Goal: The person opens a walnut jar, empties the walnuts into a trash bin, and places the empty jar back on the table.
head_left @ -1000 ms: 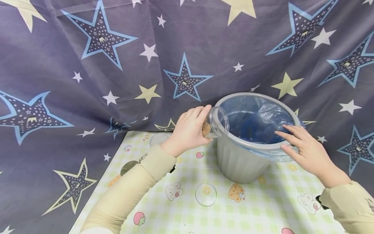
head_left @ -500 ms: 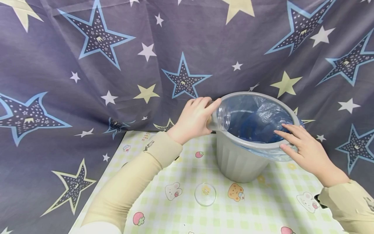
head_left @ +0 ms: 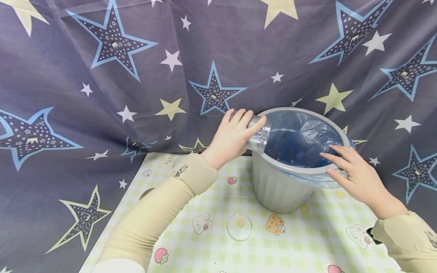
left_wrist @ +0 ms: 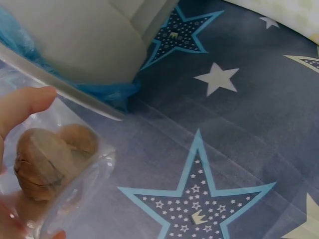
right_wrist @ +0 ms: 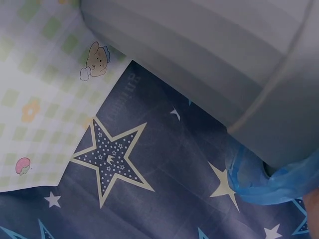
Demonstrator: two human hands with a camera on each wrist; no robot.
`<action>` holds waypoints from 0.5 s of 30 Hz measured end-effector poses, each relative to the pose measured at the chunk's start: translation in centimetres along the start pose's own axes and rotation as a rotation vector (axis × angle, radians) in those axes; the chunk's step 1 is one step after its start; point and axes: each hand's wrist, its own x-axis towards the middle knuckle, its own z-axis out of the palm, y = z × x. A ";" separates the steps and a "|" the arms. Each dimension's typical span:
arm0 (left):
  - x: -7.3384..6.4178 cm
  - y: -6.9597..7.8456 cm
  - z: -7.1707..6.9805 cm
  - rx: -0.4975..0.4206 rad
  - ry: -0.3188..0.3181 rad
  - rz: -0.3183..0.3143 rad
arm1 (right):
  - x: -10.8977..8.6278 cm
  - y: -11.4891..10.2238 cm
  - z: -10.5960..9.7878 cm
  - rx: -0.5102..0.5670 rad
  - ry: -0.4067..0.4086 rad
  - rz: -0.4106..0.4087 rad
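My left hand (head_left: 232, 138) grips a clear jar (head_left: 258, 137) that lies tipped on its side. The jar's mouth points right, over the near-left rim of a grey trash bin (head_left: 283, 189) lined with a blue bag (head_left: 290, 148). In the left wrist view, brown walnut-like lumps (left_wrist: 40, 159) show inside the clear jar, next to my fingers. My right hand (head_left: 358, 178) rests at the bin's right rim, fingers spread and mostly straight over the opening. Only a sliver of that hand shows in the right wrist view, beside the bag's folded edge (right_wrist: 274, 179).
A clear round lid (head_left: 239, 227) lies on the checked tablecloth (head_left: 252, 254) in front of the bin. A dark round thing (head_left: 146, 192) is partly hidden behind my left sleeve. A star-patterned curtain (head_left: 191, 45) hangs behind the table.
My left hand has moved up and right with the jar, which is turned further over; its mouth has come over the bin's rim. My right hand stays at the rim.
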 end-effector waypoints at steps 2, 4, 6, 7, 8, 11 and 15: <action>0.2 0.1 0.0 0.036 0.017 0.009 | -0.1 0.1 0.1 0.006 0.002 -0.005; 0.3 0.1 0.0 0.071 0.024 0.020 | -0.1 0.1 0.1 0.009 0.004 -0.008; 0.5 0.1 -0.1 0.096 0.029 0.035 | 0.0 0.2 0.1 0.009 0.004 -0.010; 0.5 0.1 -0.1 0.104 0.032 0.043 | 0.0 0.2 0.1 0.009 0.005 -0.009; 0.6 0.2 -0.1 0.108 0.034 0.052 | 0.0 0.2 0.1 0.009 0.006 -0.011; 0.5 0.2 0.0 0.106 0.049 0.069 | 0.0 0.1 0.1 0.008 0.009 -0.012; 0.4 0.1 -0.1 0.087 0.063 0.069 | 0.0 0.1 0.2 0.012 0.011 -0.018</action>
